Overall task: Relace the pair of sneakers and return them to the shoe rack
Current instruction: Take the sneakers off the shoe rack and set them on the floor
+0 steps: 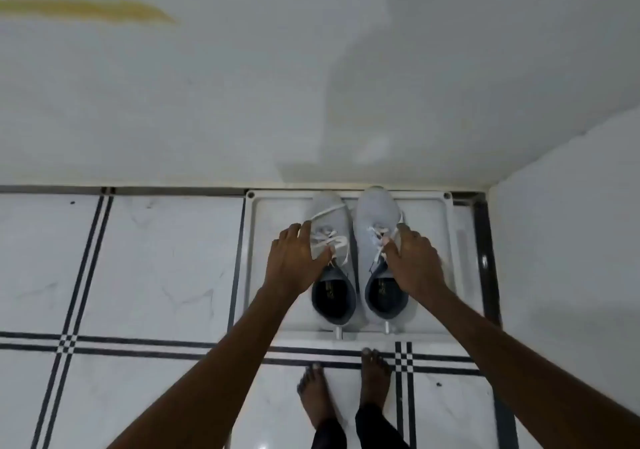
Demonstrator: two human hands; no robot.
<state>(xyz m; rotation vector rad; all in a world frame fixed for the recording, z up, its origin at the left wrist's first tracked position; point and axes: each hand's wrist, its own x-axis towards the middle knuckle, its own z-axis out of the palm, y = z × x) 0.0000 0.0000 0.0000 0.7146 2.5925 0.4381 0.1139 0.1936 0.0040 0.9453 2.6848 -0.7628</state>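
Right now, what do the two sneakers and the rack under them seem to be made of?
Left sneaker and right sneaker: probably pale knit or mesh fabric, matte and soft-looking, with flat white laces and dark lining. The shoe rack: likely white moulded plastic, smooth and slightly glossy, with rounded corners; painted metal is possible.

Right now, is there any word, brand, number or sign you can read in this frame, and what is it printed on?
Nothing here can be read.
Left sneaker insole print: gold mark, too small and blurred to read.
Right sneaker insole print: gold mark, likewise unreadable.
Shoe rack, floor tiles and wall: no text shows; the yellow smear on the wall is a stain, not writing.
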